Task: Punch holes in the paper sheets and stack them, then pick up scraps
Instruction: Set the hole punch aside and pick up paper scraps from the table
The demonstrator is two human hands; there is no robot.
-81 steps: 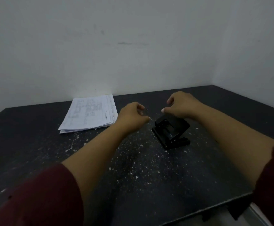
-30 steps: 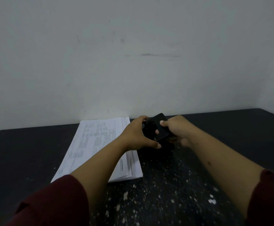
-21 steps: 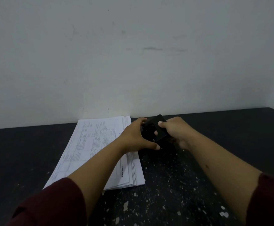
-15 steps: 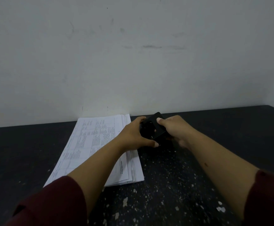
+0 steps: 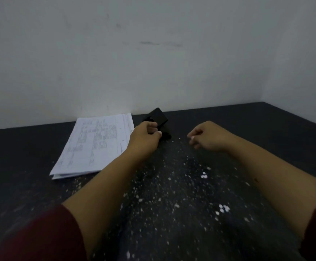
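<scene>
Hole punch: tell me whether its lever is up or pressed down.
Up. The hole punch has its black lever tilted upward at the rear, nothing pressing it; the left hand hides its front, and the right hand is off it.

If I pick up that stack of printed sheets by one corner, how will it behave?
The stack of printed sheets would probably droop, since it looks thin and unbound. Its fanned edges suggest loose sheets apt to slide apart. Pushed flat across the dark table, it would likely glide easily.
</scene>
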